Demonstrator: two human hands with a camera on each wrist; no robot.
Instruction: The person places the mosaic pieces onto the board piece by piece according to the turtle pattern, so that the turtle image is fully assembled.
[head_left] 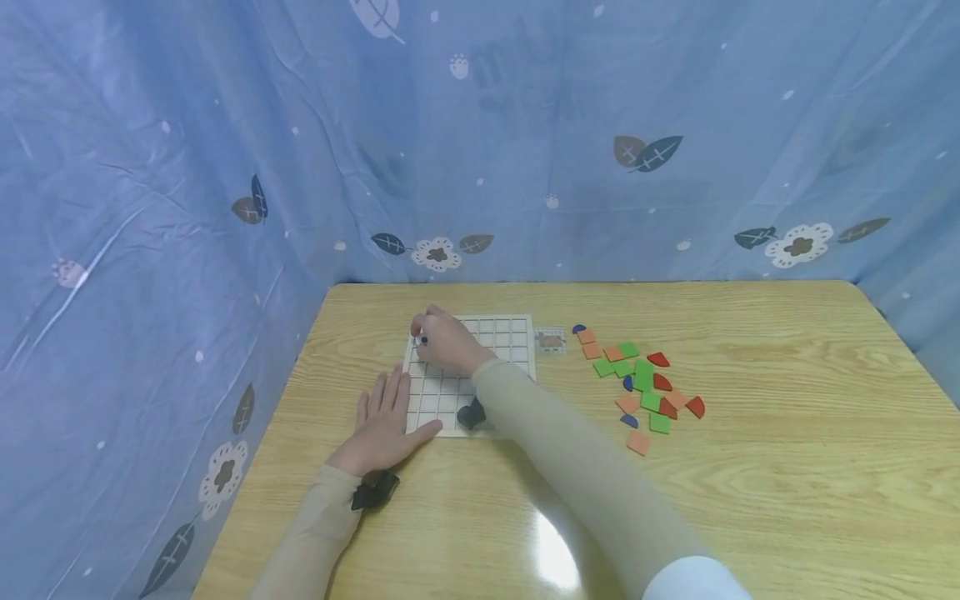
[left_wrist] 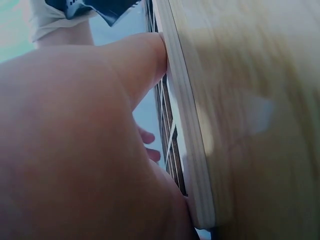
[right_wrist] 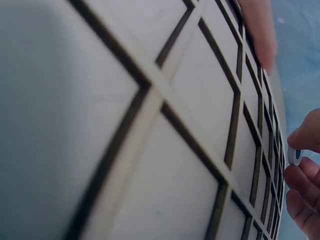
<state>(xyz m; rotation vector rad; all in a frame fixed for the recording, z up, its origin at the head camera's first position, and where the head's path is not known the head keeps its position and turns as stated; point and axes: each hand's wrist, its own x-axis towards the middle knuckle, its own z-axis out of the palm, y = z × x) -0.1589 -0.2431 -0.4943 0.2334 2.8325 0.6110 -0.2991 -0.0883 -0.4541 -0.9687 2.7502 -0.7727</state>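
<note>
A white grid board (head_left: 435, 385) with raised ridges lies on the table. Over its far left corner, my right hand (head_left: 448, 342) pinches a small white disc-like piece with a dark centre (right_wrist: 296, 154) between thumb and fingers. My left hand (head_left: 384, 429) lies flat with fingers spread along the board's left edge. Its thumb reaches the near left corner, and in the left wrist view this thumb (left_wrist: 142, 60) presses at the board's layered wooden edge (left_wrist: 187, 115). My right forearm covers part of the board's near right side.
Right of the board sits a small clear gridded piece (head_left: 552, 341) with a brownish patch. Beyond it several flat pieces are scattered: green squares (head_left: 643, 375), orange squares (head_left: 639, 442), red wedges (head_left: 696, 407) and blue half-rounds (head_left: 629, 422). A blue patterned curtain (head_left: 555, 167) hangs behind the wooden table (head_left: 787, 433).
</note>
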